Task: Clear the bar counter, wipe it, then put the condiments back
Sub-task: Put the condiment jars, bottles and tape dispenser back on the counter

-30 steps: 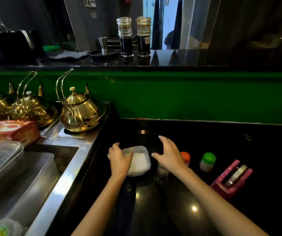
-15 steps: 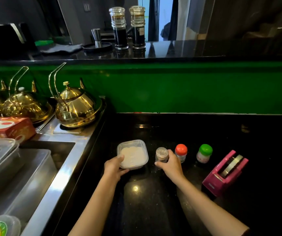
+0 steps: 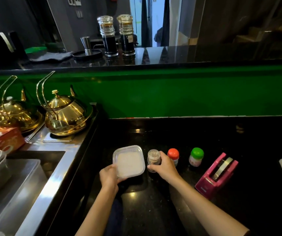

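Observation:
A square clear plastic container (image 3: 128,161) of white powder sits tilted over the lower black counter (image 3: 153,210), with my left hand (image 3: 109,178) gripping its near corner. Just right of it, my right hand (image 3: 164,166) wraps a small clear shaker jar (image 3: 153,159). A red-capped shaker (image 3: 173,154) and a green-capped shaker (image 3: 196,156) stand in a row further right. Up on the raised bar counter (image 3: 171,55) stand two tall glass sauce dispensers (image 3: 109,35) (image 3: 126,34) with dark liquid.
A pink tape dispenser (image 3: 217,174) lies right of the shakers. Gold teapots (image 3: 65,113) stand on the steel surface at left, beside a red box (image 3: 2,138) and a sink with plastic tubs (image 3: 3,181). A grey cloth (image 3: 51,56) and black tray lie on the bar top.
My hands drew back from above the container and took hold: the left on the container's near corner, the right around the clear shaker jar. The container now sits tilted.

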